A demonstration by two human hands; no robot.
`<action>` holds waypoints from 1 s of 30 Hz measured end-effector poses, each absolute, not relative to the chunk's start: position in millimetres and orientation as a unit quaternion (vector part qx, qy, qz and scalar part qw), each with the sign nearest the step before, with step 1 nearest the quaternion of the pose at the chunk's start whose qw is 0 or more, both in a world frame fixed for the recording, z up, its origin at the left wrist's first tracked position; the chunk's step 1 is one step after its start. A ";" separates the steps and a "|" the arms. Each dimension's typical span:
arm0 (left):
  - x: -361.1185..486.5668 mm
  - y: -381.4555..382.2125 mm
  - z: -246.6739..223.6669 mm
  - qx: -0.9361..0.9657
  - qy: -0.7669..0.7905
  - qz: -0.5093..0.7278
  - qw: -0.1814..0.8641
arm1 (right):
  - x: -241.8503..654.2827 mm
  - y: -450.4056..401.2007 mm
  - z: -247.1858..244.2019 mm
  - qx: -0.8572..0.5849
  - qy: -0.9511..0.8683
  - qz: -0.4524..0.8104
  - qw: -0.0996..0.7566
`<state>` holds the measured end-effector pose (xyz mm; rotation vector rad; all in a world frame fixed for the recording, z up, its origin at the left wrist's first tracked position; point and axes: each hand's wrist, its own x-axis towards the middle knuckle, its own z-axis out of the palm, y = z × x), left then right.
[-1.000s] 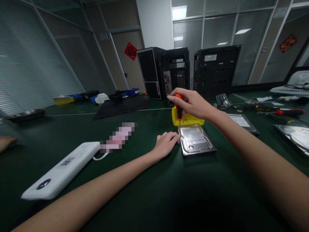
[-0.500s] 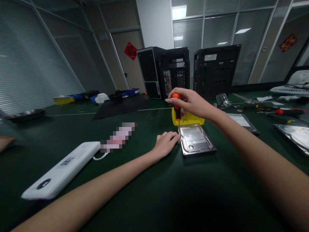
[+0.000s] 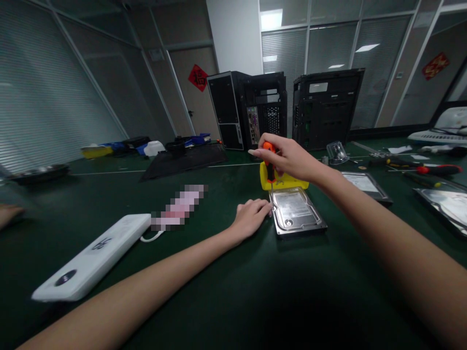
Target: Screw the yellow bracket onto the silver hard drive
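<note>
A silver hard drive lies flat on the green table, its label side up. My left hand rests on the table with bent fingers closed against the drive's left edge, the fingertips partly hidden there. In my right hand is a screwdriver with an orange and black handle, gripped from above by thumb and fingers. It stands nearly upright, its shaft reaching down to the drive's left side. Whether the tip sits in a screw is too small to tell. Just behind the drive is a yellow tray with small bits in it.
A second hard drive and another drive lie to the right, near scattered tools such as a red-and-black screwdriver. Black computer cases stand behind. At left lie a white power bank and another person's hand.
My right fingers have shifted slightly around the screwdriver handle, and the handle has moved a little to the right. The left hand and the hard drive stay in place.
</note>
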<state>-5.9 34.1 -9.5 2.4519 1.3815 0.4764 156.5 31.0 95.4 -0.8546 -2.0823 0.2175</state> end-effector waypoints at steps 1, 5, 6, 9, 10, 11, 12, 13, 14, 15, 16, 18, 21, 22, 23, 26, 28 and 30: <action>-5.8 33.7 -9.2 0.849 0.481 0.164 0.145 | 156.3 30.8 95.2 -0.341 -0.833 0.095 0.425; -5.5 33.3 -8.8 0.847 0.485 0.164 0.145 | 157.0 30.1 95.3 -0.332 -0.832 0.142 0.420; -5.5 33.5 -9.0 0.848 0.483 0.164 0.144 | 157.4 30.0 95.8 -0.329 -0.833 0.152 0.418; -5.8 34.4 -9.8 0.851 0.480 0.163 0.140 | 158.5 30.1 97.8 -0.318 -0.838 0.174 0.408; -5.9 34.7 -10.1 0.851 0.479 0.162 0.139 | 158.6 30.4 98.4 -0.314 -0.839 0.178 0.406; -6.0 34.8 -10.3 0.851 0.479 0.161 0.139 | 158.6 30.8 98.7 -0.310 -0.840 0.182 0.406; -6.1 34.9 -10.4 0.852 0.478 0.161 0.139 | 158.4 31.3 98.8 -0.306 -0.840 0.188 0.406; -6.2 35.0 -10.4 0.853 0.477 0.161 0.140 | 158.0 31.9 98.5 -0.304 -0.839 0.196 0.405; -6.1 34.9 -10.3 0.853 0.476 0.162 0.141 | 157.5 32.3 98.0 -0.304 -0.838 0.204 0.405; -6.1 34.8 -10.1 0.854 0.474 0.163 0.142 | 156.9 32.7 97.3 -0.306 -0.835 0.210 0.406; -6.0 34.6 -9.9 0.854 0.473 0.164 0.142 | 156.3 32.9 96.5 -0.308 -0.833 0.211 0.409; -5.7 34.2 -9.3 0.853 0.475 0.164 0.142 | 155.4 33.0 95.2 -0.312 -0.828 0.204 0.418; -5.6 33.8 -8.4 0.850 0.481 0.161 0.143 | 155.2 32.9 94.7 -0.315 -0.827 0.197 0.423; -5.6 33.6 -8.2 0.850 0.480 0.160 0.144 | 155.4 32.9 94.8 -0.317 -0.827 0.196 0.420; -5.7 33.5 -8.0 0.851 0.479 0.160 0.146 | 155.7 32.9 95.0 -0.320 -0.828 0.195 0.418; -5.6 32.9 -7.9 0.849 0.480 0.162 0.147 | 156.2 32.7 94.9 -0.326 -0.824 0.203 0.415; -5.2 32.4 -7.8 0.847 0.486 0.162 0.144 | 156.4 32.5 94.1 -0.326 -0.819 0.219 0.418; -4.8 31.9 -7.6 0.847 0.487 0.163 0.142 | 156.7 32.6 93.1 -0.324 -0.813 0.237 0.421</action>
